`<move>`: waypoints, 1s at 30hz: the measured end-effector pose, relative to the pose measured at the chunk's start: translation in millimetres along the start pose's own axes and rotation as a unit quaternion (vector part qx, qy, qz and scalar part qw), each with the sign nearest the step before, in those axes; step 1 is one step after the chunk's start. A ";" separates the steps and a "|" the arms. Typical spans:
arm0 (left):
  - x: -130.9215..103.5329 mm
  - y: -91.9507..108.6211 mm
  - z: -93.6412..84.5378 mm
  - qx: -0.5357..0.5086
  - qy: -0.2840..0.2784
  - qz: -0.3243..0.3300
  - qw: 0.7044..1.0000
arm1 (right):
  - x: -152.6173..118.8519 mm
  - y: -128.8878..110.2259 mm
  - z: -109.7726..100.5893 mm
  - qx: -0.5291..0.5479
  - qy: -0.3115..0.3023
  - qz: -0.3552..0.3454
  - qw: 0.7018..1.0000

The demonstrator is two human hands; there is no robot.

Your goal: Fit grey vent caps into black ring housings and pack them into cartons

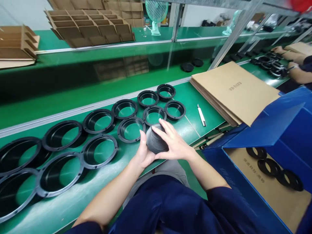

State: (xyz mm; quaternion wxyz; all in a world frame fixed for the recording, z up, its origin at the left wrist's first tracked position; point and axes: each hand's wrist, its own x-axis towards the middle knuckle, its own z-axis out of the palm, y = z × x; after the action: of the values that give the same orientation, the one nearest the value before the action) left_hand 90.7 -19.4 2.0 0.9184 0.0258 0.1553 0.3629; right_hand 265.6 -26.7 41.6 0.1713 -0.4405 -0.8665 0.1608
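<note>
Grn bench (191, 97), gry pc. (157, 143) handheld, print (235, 86) illegible

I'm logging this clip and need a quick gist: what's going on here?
A person cups a dark round piece between the left hand and right hand, at the near edge of a green table. Black rings stand in two rows on it, with a slim white tool to their right. Farther right are stacked cardboard sheets and an open blue box with more black rings inside.
</note>
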 end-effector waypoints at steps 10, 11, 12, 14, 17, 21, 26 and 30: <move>2.2 -5.3 -5.3 0.066 -0.064 0.002 0.996 | 34.0 41.7 -35.3 -0.063 0.075 0.087 0.991; 2.7 -4.6 -5.0 0.077 -0.067 0.003 0.995 | 42.9 56.3 -42.0 -0.086 0.098 0.132 0.983; 3.1 -3.9 -4.9 0.088 -0.067 0.003 0.994 | 51.0 70.7 -47.3 -0.108 0.100 0.173 0.974; 3.7 -2.7 -5.2 0.105 -0.065 -0.005 0.992 | 62.2 95.2 -51.9 -0.135 0.055 0.227 0.963; 4.6 -1.8 -6.2 0.117 -0.055 -0.019 0.991 | 62.3 115.3 -46.5 -0.149 -0.008 0.252 0.956; 5.7 -2.9 -6.2 0.108 -0.034 -0.029 0.993 | 50.4 118.9 -43.5 -0.180 -0.046 0.269 0.945; 5.2 -5.5 -6.7 0.096 -0.006 -0.053 0.994 | 58.9 111.3 -59.1 -0.196 0.014 0.261 0.945; 4.4 -2.1 -8.8 0.097 0.020 -0.055 0.994 | 62.2 108.7 -41.7 -0.218 0.031 0.269 0.938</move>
State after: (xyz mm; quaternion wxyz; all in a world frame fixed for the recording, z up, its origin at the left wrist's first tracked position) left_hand 92.4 -18.6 -7.8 0.9270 0.0987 0.2091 0.2953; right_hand 326.5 90.4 41.6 0.0477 -0.6884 -0.7238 -0.0060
